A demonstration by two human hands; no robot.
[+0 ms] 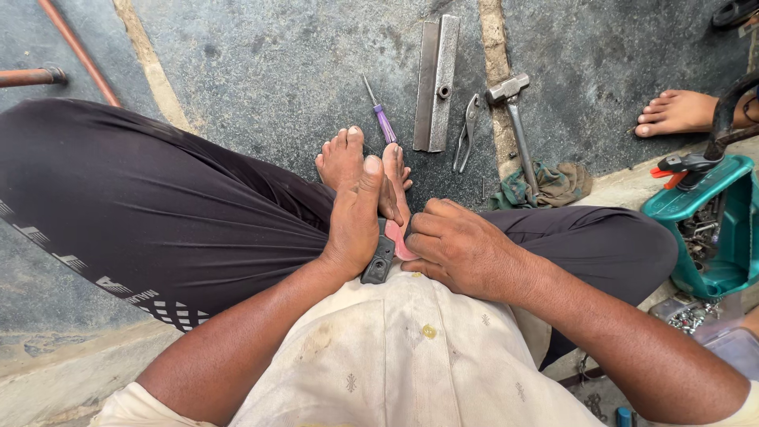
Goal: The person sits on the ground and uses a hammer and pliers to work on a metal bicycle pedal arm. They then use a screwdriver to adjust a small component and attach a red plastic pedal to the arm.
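I sit cross-legged on a stone floor. My left hand (353, 224) presses down on a small dark grey part (379, 261) held against my bare feet (341, 156). My right hand (452, 249) is closed around a pinkish-red piece (398, 241) that sits right beside that dark part. The two hands almost touch. Most of both pieces is hidden under my palms and fingers.
On the floor ahead lie a purple-handled screwdriver (382, 119), a grey metal bar (436, 81), pliers (466, 130), a hammer (516, 126) and a rag (545, 186). A teal toolbox (711, 229) with hardware stands at right. Another person's bare foot (676, 112) is far right. Copper pipes (75, 51) lie far left.
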